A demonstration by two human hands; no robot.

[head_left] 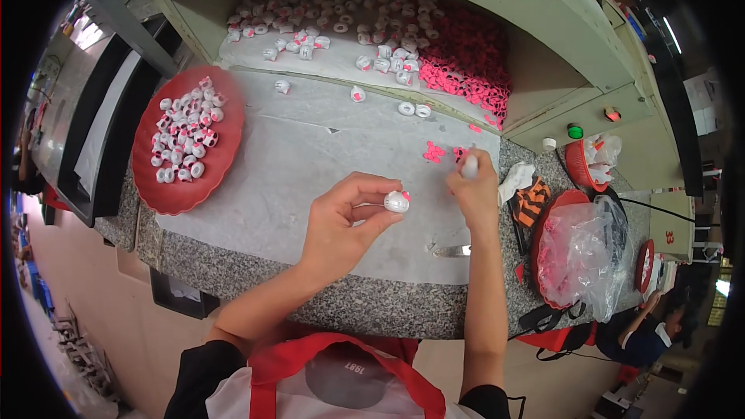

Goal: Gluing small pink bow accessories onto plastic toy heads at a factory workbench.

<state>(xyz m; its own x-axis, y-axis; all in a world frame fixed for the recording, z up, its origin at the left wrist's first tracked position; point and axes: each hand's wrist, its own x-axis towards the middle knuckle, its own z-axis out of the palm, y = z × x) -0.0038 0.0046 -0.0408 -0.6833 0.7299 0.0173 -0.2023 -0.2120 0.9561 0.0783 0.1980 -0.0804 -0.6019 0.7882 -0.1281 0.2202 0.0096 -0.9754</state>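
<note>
Above the middle of the paper-covered bench, my left hand (341, 221) pinches a small white rounded piece (396, 202) with a pink spot at its top, between thumb and fingertips. My right hand (475, 190) is closed around a small white rounded object (469, 167), partly hidden by the fingers; its exact kind is unclear. Just beyond its fingertips lie a few pink-and-black pieces (459, 153), and beside them a small cluster of pink pieces (434, 152). A short metal blade-like tool (452, 251) rests on the paper below my right hand.
At left, a red plate (147, 174) bears many white-and-pink pieces. The green-grey shelf (574, 54) shelters heaps of white rings (326, 0) and pink pieces (466, 62). On the right are a red basket (576, 163) and a plastic bag (594, 248). Another person (648, 337) sits beyond.
</note>
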